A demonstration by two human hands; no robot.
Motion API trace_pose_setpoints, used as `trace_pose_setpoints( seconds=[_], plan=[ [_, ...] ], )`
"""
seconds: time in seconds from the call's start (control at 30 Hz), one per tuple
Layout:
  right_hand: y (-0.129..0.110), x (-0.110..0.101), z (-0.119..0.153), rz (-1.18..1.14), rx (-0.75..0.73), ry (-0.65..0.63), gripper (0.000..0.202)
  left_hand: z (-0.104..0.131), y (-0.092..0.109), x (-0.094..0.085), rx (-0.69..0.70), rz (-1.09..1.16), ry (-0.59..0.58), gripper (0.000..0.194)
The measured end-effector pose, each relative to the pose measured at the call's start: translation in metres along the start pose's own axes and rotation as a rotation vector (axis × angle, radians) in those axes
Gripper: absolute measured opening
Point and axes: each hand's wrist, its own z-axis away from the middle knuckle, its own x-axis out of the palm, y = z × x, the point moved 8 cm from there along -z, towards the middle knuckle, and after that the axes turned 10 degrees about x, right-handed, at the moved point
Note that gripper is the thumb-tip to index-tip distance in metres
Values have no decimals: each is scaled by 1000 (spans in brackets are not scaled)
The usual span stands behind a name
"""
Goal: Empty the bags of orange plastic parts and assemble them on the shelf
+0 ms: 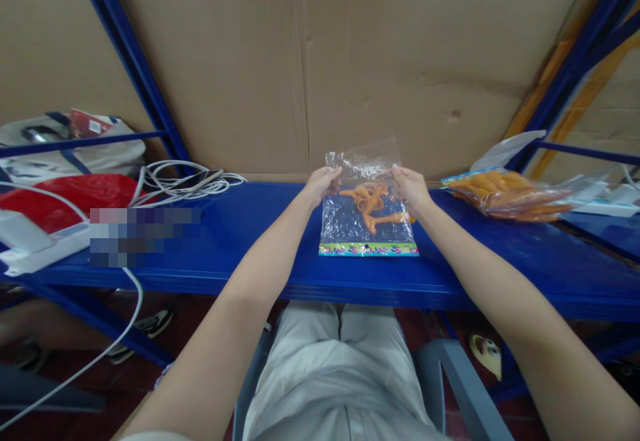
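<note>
The left hand (323, 185) and right hand (411, 187) pinch the sides of a clear, crinkly plastic bag (343, 227) above the blue metal table (240, 227), probably keeping it spread around bendy orange pieces (371, 222).

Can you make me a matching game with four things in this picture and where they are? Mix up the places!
Things:
1. clear bag with a patterned strip
2. white cable
3. cardboard
4. bag packed with orange pieces

Places:
A. partly looped, on the picture's left side
B. on the blue table, beyond the right hand on the right
C. held between the left hand and right hand
D. upright behind the blue table

Pairs: 1-C, 2-A, 3-D, 4-B
</note>
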Motion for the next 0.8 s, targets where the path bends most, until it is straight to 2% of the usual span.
trace_pose_setpoints(
  seconds=[0.2, 0.6, 0.8],
  plan=[
    [3, 4, -4, -8, -4, -43, 40, -2, 5, -6, 68, -82, 79, 39],
    [7, 3, -9, -12, -59, -62, 39, -4, 14, -18, 166, -172, 216, 36],
    [15, 1, -11, 107, -46, -27, 35, -3, 13, -38, 196, -164, 364, 35]
  ],
)
